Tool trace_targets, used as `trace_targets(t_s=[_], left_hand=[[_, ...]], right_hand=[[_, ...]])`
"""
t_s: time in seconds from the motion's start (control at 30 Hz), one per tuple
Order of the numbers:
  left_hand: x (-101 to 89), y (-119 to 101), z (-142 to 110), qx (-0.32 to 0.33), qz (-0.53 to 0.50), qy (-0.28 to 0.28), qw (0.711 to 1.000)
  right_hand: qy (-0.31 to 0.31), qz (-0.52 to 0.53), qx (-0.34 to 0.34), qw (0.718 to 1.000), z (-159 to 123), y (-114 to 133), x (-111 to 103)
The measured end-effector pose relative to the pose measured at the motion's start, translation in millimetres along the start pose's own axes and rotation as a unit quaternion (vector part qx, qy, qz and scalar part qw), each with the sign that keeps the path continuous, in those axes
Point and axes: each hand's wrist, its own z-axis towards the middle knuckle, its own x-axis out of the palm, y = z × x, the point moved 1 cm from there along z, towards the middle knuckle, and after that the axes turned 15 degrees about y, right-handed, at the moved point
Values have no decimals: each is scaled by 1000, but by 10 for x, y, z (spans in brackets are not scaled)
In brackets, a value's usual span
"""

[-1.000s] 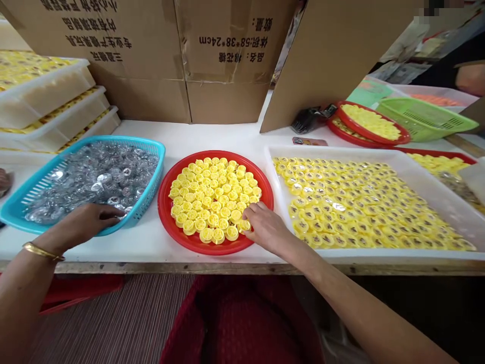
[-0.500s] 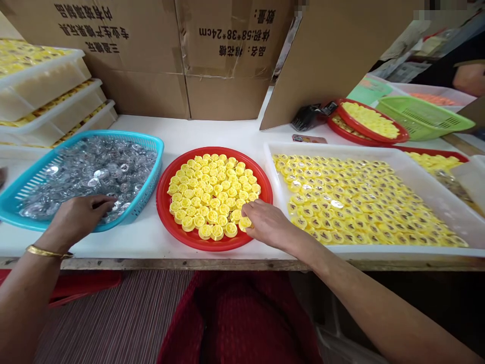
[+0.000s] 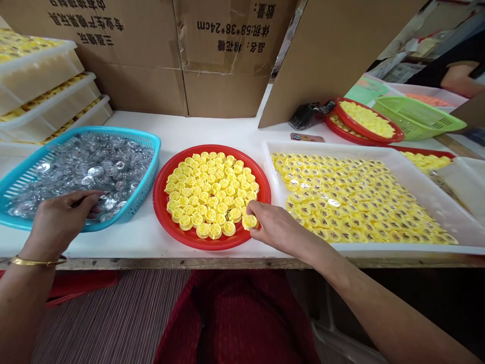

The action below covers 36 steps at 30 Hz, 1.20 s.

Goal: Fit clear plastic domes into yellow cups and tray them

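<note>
My right hand (image 3: 271, 225) pinches a small yellow cup-shaped piece (image 3: 249, 221) at the right rim of a round red tray (image 3: 162, 217). Many similar yellow pieces (image 3: 212, 197) lie in that tray, their patterned faces up. To the left, my left hand (image 3: 64, 215) is over the near edge of a blue plastic basket (image 3: 131, 205). Its thumb and fingers are closed together, and I cannot make out what is between them. Clear, shiny round plastic pieces (image 3: 94, 167) fill the basket.
A white tray (image 3: 470, 230) on the right holds rows of yellow pieces with clear, dark-printed tops. White trays (image 3: 41, 76) are stacked at left. Cardboard (image 3: 223, 93) stands behind. Beyond are red trays (image 3: 397, 132), a green basket (image 3: 417, 119) and another person's arm (image 3: 460, 78).
My right hand has drawn a yellow piece slightly away from the others toward the tray's right rim. My left hand has shifted a little left and up at the basket; the view has moved slightly.
</note>
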Motion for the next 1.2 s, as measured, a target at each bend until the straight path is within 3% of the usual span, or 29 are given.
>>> trace_targets(t_s=[0.23,0.47,1.0,1.1,1.2], left_hand=[[16,34,28,6,8,-16,1000],[12,76,25,9,16,-36,999],[22,-67,-127,37,-33,-62,997],[39,-147,-182,41,-89,-77,992],[79,-232,-231,66,-231,-39,970]], right_hand=[[-11,-46,-3,999,-17,-18,123],[-57,10,15,998,-10,-79,254],[-140,101,14,985,-6,-118,430],[-152,117,18,981,2,-108,446],[-169,146,24,974,26,-111,475]])
